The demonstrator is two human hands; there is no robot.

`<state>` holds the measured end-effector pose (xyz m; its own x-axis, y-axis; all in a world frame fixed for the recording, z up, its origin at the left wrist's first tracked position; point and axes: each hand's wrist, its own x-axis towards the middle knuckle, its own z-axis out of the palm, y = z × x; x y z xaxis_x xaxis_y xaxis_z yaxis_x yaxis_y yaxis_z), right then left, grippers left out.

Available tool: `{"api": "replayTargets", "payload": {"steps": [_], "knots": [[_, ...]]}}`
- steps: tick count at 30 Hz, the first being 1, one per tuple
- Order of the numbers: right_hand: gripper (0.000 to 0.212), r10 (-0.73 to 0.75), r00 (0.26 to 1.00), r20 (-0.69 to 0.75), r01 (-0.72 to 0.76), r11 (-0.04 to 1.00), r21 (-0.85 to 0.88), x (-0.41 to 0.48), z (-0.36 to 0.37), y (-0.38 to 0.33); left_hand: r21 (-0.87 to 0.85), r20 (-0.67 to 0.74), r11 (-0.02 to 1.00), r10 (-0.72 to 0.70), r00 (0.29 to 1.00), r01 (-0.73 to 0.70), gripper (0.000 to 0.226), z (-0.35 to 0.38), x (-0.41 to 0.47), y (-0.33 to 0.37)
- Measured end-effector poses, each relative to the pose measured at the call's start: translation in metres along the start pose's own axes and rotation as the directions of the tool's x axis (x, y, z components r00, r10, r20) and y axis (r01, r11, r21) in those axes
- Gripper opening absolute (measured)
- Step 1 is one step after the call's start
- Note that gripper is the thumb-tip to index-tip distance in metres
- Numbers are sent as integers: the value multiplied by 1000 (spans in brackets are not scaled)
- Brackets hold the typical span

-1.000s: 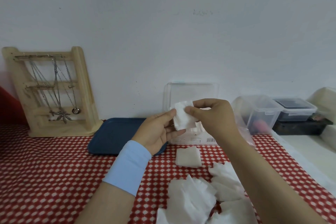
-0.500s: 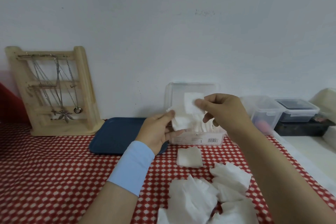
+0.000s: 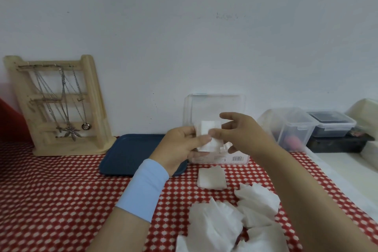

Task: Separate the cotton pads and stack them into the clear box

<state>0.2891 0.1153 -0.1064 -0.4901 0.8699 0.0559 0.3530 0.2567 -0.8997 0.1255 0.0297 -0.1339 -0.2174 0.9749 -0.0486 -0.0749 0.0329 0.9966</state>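
Left hand (image 3: 182,147), blue wristband (image 3: 143,188) at the wrist: fingers and thumb curled round a small wad of cotton pads (image 3: 211,144), held up in front of the clear box (image 3: 237,158).

Right hand (image 3: 245,134): fingers spread apart, index raised. The thumb tip rests against one pad (image 3: 210,128) standing up from the top of the wad. It does not look closed on that pad, though blur makes the contact hard to read.

The clear box sits at the far edge of the counter (image 3: 51,200) against the wall, with its lid (image 3: 214,104) tipped up behind. How many pads it already holds is hidden by the hands.

Just in front of the box, a neat little stack of pads (image 3: 211,178) lies on the checked cloth. At the near edge is a loose heap of pads (image 3: 235,223), crumpled and overlapping.

A blue tray (image 3: 133,153) is just left of the box. A wooden jewellery stand (image 3: 61,106) is in the far left corner, and more plastic containers (image 3: 292,127) stand far right.

Step, as judged: peeling a single pad off the wad. Much is left, given the heap.

Next move calls for a light pinch on the top pad only, so that its neighbours stay behind. The pad then has to go down flat and square into the box.
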Motion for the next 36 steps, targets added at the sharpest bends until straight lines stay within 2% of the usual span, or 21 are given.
{"api": "replayTargets", "payload": {"steps": [2,3,8,11,13,15,18,20,22,24,25,28,31,33,35,36], "knots": [[59,-3,998,59,-2,997,73,0,-2,1,157,-22,988,9,1000,-5,35,-3,2,-2],[55,-25,997,69,21,998,51,0,-2,1,214,-40,977,8,999,1,38,-5,3,-3],[19,-74,980,187,107,979,-175,1,-3,-5,379,-4,925,7,1000,-5,39,-5,0,2],[11,-63,975,214,123,953,-279,11,-15,-13,490,-19,872,19,1000,-7,45,-5,4,12],[14,-89,991,96,110,962,-248,21,-25,-17,589,-68,808,74,995,-19,47,-6,14,19],[16,-81,997,14,82,987,-136,31,-35,-19,678,-110,734,147,983,-34,39,-6,26,25],[24,-30,996,81,36,997,-72,40,-41,-15,798,-50,599,177,983,-67,19,1,43,24],[23,15,991,135,-1,994,-105,42,-41,-10,872,25,483,114,993,-77,16,6,52,17],[19,78,976,202,-55,992,-116,44,-39,-8,930,31,363,53,998,-48,12,6,55,15],[19,136,954,268,-102,985,-139,45,-32,-8,949,29,314,39,999,-40,14,1,57,14],[19,153,948,279,-101,976,-195,47,-27,-8,947,38,318,24,999,-43,6,-1,57,14],[24,172,954,247,-31,874,-485,53,-13,-10,948,58,315,-8,998,-53,42,-7,57,12],[22,172,964,203,29,691,-722,56,-8,-19,937,66,342,11,998,-66,43,-10,57,11],[14,153,975,164,67,499,-864,52,-5,-28,934,80,349,8,997,-78,43,-11,58,10],[12,140,979,147,94,329,-940,46,4,-35,935,81,345,1,997,-76,44,-11,58,9],[18,153,977,145,95,294,-951,44,9,-37,934,83,348,0,997,-78,44,-11,58,8]]}}
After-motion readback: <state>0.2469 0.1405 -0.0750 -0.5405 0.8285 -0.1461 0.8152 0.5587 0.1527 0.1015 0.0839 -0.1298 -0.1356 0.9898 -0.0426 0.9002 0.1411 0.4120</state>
